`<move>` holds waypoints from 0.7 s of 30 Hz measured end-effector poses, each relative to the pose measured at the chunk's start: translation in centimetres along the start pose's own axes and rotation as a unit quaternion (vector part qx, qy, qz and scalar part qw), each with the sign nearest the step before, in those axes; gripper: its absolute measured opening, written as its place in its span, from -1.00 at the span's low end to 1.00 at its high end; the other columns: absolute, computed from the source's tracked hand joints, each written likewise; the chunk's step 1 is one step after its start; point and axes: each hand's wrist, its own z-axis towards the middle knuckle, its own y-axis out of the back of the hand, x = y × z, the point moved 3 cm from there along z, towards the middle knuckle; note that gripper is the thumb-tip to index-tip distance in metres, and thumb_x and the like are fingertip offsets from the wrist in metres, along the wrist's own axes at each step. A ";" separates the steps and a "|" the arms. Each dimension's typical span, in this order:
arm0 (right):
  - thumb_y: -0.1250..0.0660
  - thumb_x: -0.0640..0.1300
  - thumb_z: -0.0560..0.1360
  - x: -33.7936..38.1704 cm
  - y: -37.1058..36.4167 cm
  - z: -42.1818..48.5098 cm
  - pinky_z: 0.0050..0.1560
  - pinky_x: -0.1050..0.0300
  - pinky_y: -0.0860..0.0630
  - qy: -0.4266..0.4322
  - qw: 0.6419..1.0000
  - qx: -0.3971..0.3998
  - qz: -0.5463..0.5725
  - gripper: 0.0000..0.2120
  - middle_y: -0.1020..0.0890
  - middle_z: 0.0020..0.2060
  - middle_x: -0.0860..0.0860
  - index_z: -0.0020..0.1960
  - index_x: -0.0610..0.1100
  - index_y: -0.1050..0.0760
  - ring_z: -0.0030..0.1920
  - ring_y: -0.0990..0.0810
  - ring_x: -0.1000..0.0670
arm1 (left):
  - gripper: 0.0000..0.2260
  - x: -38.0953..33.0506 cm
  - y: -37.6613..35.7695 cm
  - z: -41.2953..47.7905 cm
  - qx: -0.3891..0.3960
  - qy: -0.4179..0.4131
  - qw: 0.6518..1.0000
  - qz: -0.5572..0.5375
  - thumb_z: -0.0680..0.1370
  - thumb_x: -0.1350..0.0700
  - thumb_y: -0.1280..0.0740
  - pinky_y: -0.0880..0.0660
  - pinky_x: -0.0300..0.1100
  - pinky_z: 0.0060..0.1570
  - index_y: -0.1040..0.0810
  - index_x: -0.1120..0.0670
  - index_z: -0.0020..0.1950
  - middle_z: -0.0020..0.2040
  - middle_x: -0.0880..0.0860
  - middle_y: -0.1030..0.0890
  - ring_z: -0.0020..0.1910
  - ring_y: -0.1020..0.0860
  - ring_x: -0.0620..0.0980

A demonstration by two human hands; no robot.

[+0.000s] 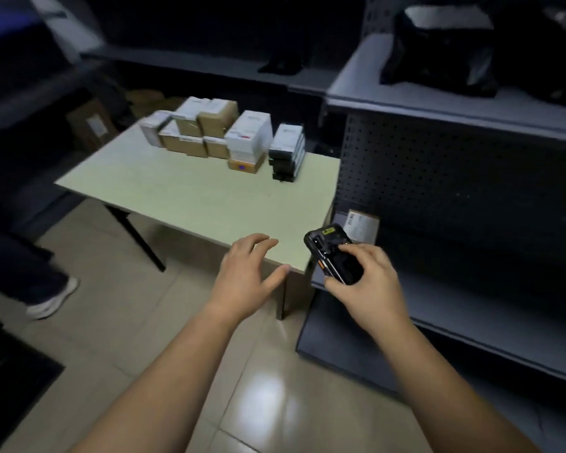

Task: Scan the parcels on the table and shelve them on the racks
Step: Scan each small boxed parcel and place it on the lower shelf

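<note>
Standing off to the side here. The parcels (209,132) sit in a bunch at the far end of the table (177,197), well away from the hands: mostly small brown and white cartons, some two high, with labels on top.

The left hand (249,273) is loose and spread over the near corner of the table, holding nothing. I can't tell if it touches the top. The right hand (366,282) is wrapped around a black scanner (334,256), just off the table corner in front of the rack (455,191). The two hands are apart.

My guess on handling: these look like stiff little cardboard boxes, probably light, so a one-handed pinch across two opposite sides should do it while the other hand works the scanner. Take the top ones first.

The white box (249,135) is perched on a smaller orange box (245,165), so I'd lift it straight up rather than drag it. The black stack (287,152) next to it is tall and narrow and looks like it'd tip if bumped. Those could be glossy and slippier, hard to tell in this light.

One labelled carton (361,225) is on a low rack shelf, and there's a black bag (438,60) up top. Someone's shoe (51,300) is at the left.
</note>
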 end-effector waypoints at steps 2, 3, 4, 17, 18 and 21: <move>-0.52 0.00 0.28 4.4 -2.1 -0.6 0.10 0.23 -0.38 0.026 1.000 0.008 -0.002 -0.45 -0.48 0.18 0.13 0.26 0.08 -0.54 0.12 -0.47 0.12 | -0.43 2.7 4.3 -0.9 -0.023 0.014 1.000 -0.009 0.46 -0.32 -0.19 -0.37 -0.02 0.29 -0.54 0.02 0.30 0.28 -0.04 -0.50 0.31 -0.40 -0.02; -0.52 0.00 0.28 6.3 -3.4 -0.9 0.10 0.22 -0.38 0.039 0.999 0.009 -0.001 -0.45 -0.48 0.17 0.13 0.26 0.08 -0.54 0.12 -0.47 0.13 | -0.43 4.2 6.1 -1.2 -0.033 0.017 0.999 -0.014 0.46 -0.32 -0.19 -0.37 -0.01 0.30 -0.54 0.01 0.30 0.28 -0.05 -0.50 0.31 -0.39 -0.02; -0.52 0.00 0.28 8.2 -4.8 -1.3 0.11 0.21 -0.40 0.050 0.999 0.012 0.001 -0.46 -0.48 0.16 0.14 0.25 0.09 -0.54 0.12 -0.48 0.12 | -0.43 5.9 7.7 -1.6 -0.037 0.022 0.999 -0.022 0.46 -0.33 -0.18 -0.36 0.00 0.31 -0.53 0.01 0.30 0.28 -0.05 -0.50 0.31 -0.39 -0.03; -0.55 -0.03 0.26 26.4 -24.4 1.7 0.02 0.64 -0.21 0.110 0.992 0.064 0.006 -0.47 -0.49 0.12 0.14 0.22 0.09 -0.55 0.03 -0.39 0.34 | -0.50 28.2 22.1 -2.9 -0.077 0.103 0.990 -0.051 0.49 -0.27 -0.26 -0.28 -0.14 0.36 -0.52 -0.02 0.32 0.29 -0.09 -0.46 0.32 -0.35 -0.08; -0.55 -0.02 0.26 26.9 -25.8 2.8 0.02 0.62 -0.23 0.111 0.991 0.069 0.008 -0.47 -0.49 0.13 0.14 0.21 0.10 -0.55 0.02 -0.38 0.34 | -0.51 29.7 22.4 -2.2 -0.077 0.111 0.990 -0.050 0.49 -0.24 -0.27 -0.24 -0.20 0.34 -0.52 -0.01 0.32 0.30 -0.08 -0.46 0.32 -0.35 -0.07; -0.54 -0.01 0.26 28.1 -29.9 6.8 0.05 0.52 -0.28 0.113 0.990 0.079 0.010 -0.46 -0.48 0.14 0.15 0.22 0.11 -0.54 0.01 -0.39 0.32 | -0.54 33.9 22.9 1.0 -0.074 0.123 0.989 -0.040 0.51 -0.21 -0.31 -0.19 -0.27 0.30 -0.52 0.00 0.32 0.30 -0.09 -0.45 0.32 -0.34 -0.09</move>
